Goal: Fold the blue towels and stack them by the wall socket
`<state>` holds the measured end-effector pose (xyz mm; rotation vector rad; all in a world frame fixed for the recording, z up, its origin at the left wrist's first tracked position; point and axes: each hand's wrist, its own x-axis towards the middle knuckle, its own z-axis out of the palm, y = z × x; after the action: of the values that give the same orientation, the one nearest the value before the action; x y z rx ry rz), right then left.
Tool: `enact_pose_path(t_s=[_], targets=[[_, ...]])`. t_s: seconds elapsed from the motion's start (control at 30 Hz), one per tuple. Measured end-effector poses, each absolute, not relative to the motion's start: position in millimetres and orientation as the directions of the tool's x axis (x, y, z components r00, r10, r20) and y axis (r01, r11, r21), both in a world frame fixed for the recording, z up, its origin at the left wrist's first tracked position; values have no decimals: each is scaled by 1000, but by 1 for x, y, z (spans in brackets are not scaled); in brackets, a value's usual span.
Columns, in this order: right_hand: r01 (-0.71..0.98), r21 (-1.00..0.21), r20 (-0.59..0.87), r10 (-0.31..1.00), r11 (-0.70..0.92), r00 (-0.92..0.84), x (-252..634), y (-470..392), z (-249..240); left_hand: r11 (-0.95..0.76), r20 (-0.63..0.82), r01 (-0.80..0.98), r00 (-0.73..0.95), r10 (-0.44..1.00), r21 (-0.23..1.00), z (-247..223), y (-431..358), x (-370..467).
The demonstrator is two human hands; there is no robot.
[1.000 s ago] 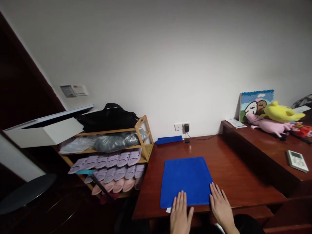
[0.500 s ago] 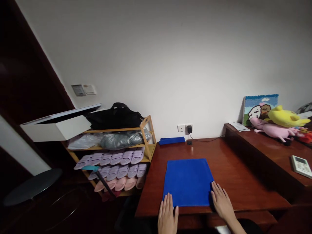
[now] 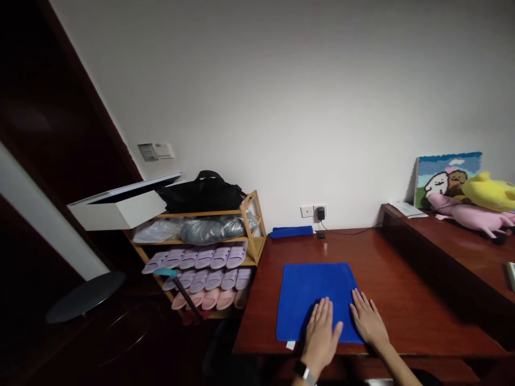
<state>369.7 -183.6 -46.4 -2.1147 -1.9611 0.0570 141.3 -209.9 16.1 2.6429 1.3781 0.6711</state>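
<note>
1. Head view, far to the left of my hands: a round dark stool (image 3: 85,295) stands low in the shadow, well apart from me.
2. Up and left of my hands a wooden shoe rack (image 3: 257,225) holds a white box (image 3: 118,210) with its lid tilted up, a black bag (image 3: 203,193), and rows of lilac and pink slippers (image 3: 205,271) beneath.
3. My left hand (image 3: 322,332) lies flat, palm down, fingers spread and gripping nothing; it presses on the near middle of the blue cloth (image 3: 314,289). A dark band shows on that wrist.
4. The blue cloth lies spread flat on the red-brown table (image 3: 386,279), its near edge at the table's front edge, under both my palms. A small white tag pokes out at its near left corner, just left of my left hand.
5. My right hand (image 3: 368,321) lies just beside the left, also open and flat, holding nothing, resting on the cloth's near right corner.
6. Beyond my hands, against the wall, a folded blue towel (image 3: 292,231) lies near a wall socket with a black plug (image 3: 321,213).
7. Far to the right of my right hand, on a raised ledge, lie a pink plush toy (image 3: 470,217) and a yellow plush toy (image 3: 488,190) before a small cartoon picture (image 3: 442,174).
</note>
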Motion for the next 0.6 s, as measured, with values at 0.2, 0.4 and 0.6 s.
enact_pose_path(t_s=[0.2,0.4,0.6], targets=[[978,-210,205,978,-5,49,374,-182,-56,-554,156,735,541,827,390,18,-182,186],[973,-219,138,984,-77,109,368,-184,-43,-332,116,890,311,943,313,11,-165,89],[971,-220,119,986,-89,118,368,-185,-38,-203,95,920,182,979,335,11,-148,1]])
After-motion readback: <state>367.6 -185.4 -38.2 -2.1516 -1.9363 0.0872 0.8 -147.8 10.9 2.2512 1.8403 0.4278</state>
